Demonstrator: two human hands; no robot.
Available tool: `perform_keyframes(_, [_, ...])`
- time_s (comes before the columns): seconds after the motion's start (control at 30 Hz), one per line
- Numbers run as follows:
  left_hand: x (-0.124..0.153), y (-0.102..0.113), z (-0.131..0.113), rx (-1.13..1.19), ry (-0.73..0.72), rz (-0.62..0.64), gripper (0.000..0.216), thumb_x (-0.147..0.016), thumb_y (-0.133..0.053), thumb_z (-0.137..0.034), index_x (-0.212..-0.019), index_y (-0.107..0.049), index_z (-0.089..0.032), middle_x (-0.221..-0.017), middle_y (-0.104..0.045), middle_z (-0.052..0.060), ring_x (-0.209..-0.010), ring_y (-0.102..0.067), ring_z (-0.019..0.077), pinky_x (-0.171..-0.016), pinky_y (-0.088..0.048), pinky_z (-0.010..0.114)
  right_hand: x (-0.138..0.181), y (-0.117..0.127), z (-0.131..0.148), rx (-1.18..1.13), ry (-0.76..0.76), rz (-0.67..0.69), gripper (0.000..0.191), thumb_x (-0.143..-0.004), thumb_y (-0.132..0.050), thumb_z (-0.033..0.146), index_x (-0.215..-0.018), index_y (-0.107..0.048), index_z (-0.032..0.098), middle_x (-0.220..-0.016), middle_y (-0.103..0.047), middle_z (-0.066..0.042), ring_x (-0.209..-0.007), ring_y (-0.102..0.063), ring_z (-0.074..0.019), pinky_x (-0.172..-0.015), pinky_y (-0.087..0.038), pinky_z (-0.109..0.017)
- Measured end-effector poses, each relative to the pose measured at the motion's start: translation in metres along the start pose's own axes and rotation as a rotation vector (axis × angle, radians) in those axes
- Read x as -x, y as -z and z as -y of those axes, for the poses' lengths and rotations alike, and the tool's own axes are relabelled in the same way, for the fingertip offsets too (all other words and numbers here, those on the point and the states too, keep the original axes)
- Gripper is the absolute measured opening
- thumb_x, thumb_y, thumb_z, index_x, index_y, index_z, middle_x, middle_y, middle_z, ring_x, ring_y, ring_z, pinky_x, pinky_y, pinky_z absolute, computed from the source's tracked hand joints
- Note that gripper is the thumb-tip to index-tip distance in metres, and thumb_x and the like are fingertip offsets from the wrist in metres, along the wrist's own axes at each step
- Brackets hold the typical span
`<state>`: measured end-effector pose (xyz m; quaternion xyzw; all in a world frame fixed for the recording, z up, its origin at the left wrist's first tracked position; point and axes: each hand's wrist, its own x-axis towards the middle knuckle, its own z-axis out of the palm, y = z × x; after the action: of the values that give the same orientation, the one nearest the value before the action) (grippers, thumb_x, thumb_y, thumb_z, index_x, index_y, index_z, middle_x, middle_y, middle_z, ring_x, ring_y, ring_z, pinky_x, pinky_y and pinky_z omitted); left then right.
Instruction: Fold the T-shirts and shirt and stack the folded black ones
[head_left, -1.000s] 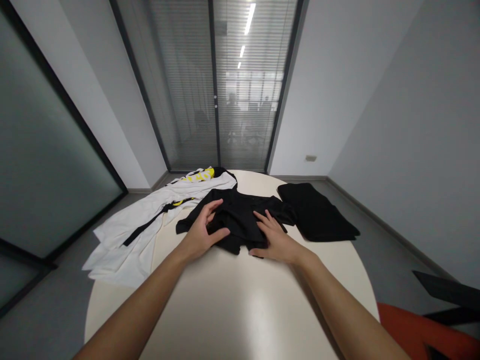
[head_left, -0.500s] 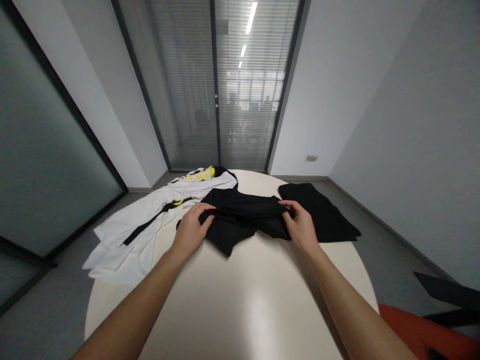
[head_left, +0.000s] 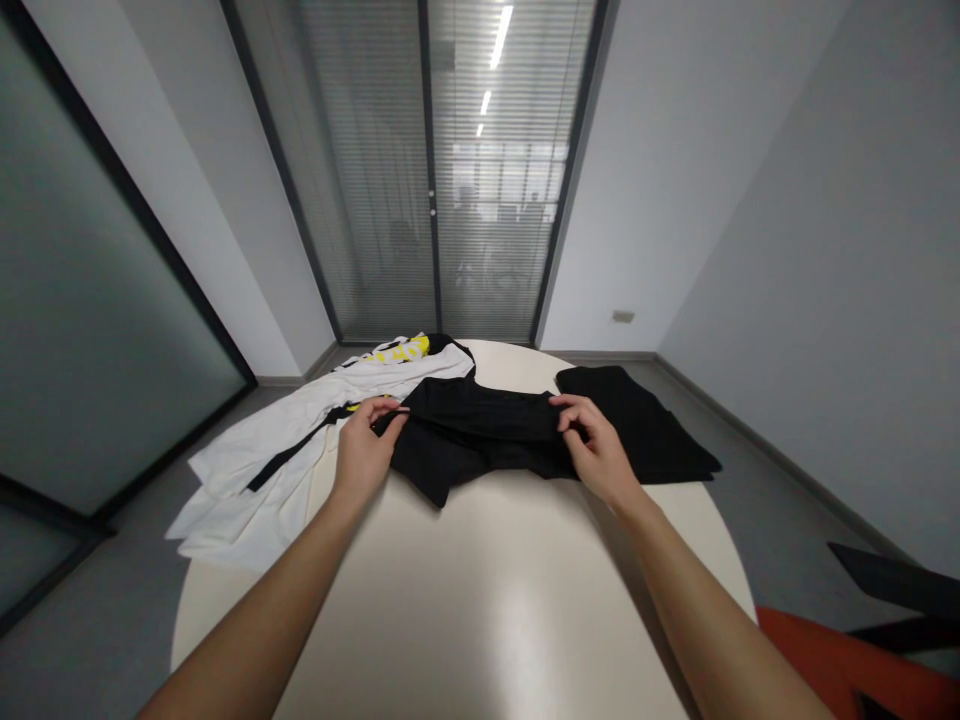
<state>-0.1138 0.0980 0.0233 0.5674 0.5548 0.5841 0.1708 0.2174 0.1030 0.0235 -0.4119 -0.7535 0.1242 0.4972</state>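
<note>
A black garment (head_left: 487, 420), which looks like a T-shirt, lies partly folded across the middle of the table, a sleeve-like corner pointing toward me. My left hand (head_left: 367, 445) pinches its left edge between thumb and fingers. At the other end, my right hand (head_left: 596, 445) has its fingers curled on the right edge, gripping the cloth. Between my hands the upper layer stretches fairly flat. How the layers lie underneath is hidden.
A white garment (head_left: 277, 430) with black and yellow print lies loosely along the left of the round table (head_left: 465, 600), partly over its edge. A folded black cloth (head_left: 637, 425) rests at the right. A red chair (head_left: 840, 660) stands at the lower right.
My left hand has moved left and slightly up with the garment's edge, and my right hand slightly left. The black cloth between them now lies flatter, its near edge smoother.
</note>
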Motion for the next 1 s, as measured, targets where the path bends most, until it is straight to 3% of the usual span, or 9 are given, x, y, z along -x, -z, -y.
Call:
perform_keyframes(0.1, [-0.001,0.001,0.005,0.000,0.042,-0.014,0.026,-0.078,-0.070,-0.036,-0.097,-0.063,-0.020,-0.100,-0.072,0.007,-0.098,-0.070,0.0236,-0.091,-0.050,0.035,0.002,0.003,0.007,0.098,0.089,0.159,0.013,-0.090,-0.051,0.020,-0.094,-0.063,0.023,-0.129,-0.060,-0.010,-0.113,-0.062,-0.0255,-0.093,-0.051,-0.042])
perform_keyframes(0.23, [-0.003,0.005,0.010,-0.062,0.085,-0.048,0.026,-0.079,-0.070,-0.038,-0.097,-0.063,-0.020,-0.100,-0.073,0.007,-0.100,-0.071,0.0248,-0.089,-0.050,0.035,0.004,0.002,0.011,0.188,0.213,0.308,0.020,-0.085,-0.069,0.036,-0.102,-0.066,0.024,-0.132,-0.060,-0.010,-0.118,-0.061,-0.0268,-0.100,-0.050,-0.042])
perform_keyframes(0.33, [-0.005,0.007,0.013,-0.098,0.106,-0.067,0.024,-0.078,-0.070,-0.039,-0.092,-0.063,-0.020,-0.095,-0.074,0.007,-0.098,-0.071,0.0255,-0.088,-0.050,0.036,0.004,0.001,0.012,0.260,0.251,0.370,0.040,-0.077,-0.078,0.045,-0.110,-0.067,0.025,-0.136,-0.059,-0.009,-0.119,-0.062,-0.0276,-0.099,-0.052,-0.041])
perform_keyframes(0.4, [-0.007,0.008,0.015,-0.087,0.126,-0.068,0.025,-0.076,-0.070,-0.039,-0.090,-0.063,-0.020,-0.092,-0.075,0.008,-0.095,-0.072,0.0259,-0.086,-0.051,0.036,0.004,0.000,0.012,0.305,0.254,0.375,0.038,-0.082,-0.075,0.042,-0.114,-0.066,0.026,-0.136,-0.060,-0.008,-0.119,-0.062,-0.0264,-0.098,-0.053,-0.040])
perform_keyframes(0.53, [-0.010,0.008,0.019,-0.047,0.143,-0.067,0.025,-0.073,-0.071,-0.038,-0.087,-0.064,-0.019,-0.091,-0.075,0.008,-0.093,-0.072,0.0260,-0.087,-0.053,0.036,0.003,-0.001,0.011,0.330,0.239,0.333,0.017,-0.097,-0.057,0.032,-0.107,-0.069,0.025,-0.123,-0.068,-0.006,-0.110,-0.066,-0.0219,-0.096,-0.054,-0.037])
perform_keyframes(0.7, [-0.011,0.006,0.019,-0.027,0.101,-0.028,0.025,-0.073,-0.070,-0.039,-0.088,-0.068,-0.018,-0.094,-0.076,0.009,-0.096,-0.072,0.0261,-0.094,-0.051,0.039,0.001,-0.001,0.001,0.315,0.055,0.118,0.027,-0.102,-0.046,0.037,-0.109,-0.068,0.022,-0.108,-0.072,-0.008,-0.103,-0.066,-0.0240,-0.094,-0.052,-0.039])
perform_keyframes(0.8, [-0.009,0.004,0.019,-0.008,0.095,0.030,0.027,-0.073,-0.071,-0.040,-0.090,-0.068,-0.018,-0.093,-0.076,0.008,-0.093,-0.072,0.0255,-0.090,-0.053,0.037,0.000,-0.003,-0.009,0.253,-0.110,-0.022,0.034,-0.102,-0.045,0.043,-0.109,-0.068,0.020,-0.107,-0.072,-0.011,-0.102,-0.066,-0.0264,-0.094,-0.050,-0.040])
perform_keyframes(1.0, [-0.004,0.004,0.019,-0.180,0.029,0.126,0.021,-0.078,-0.070,-0.040,-0.086,-0.068,-0.021,-0.092,-0.076,0.006,-0.093,-0.073,0.0250,-0.085,-0.052,0.034,-0.002,0.001,-0.015,0.176,-0.291,-0.115,0.039,-0.099,-0.044,0.047,-0.111,-0.069,0.019,-0.101,-0.074,-0.011,-0.092,-0.068,-0.0268,-0.084,-0.049,-0.037])
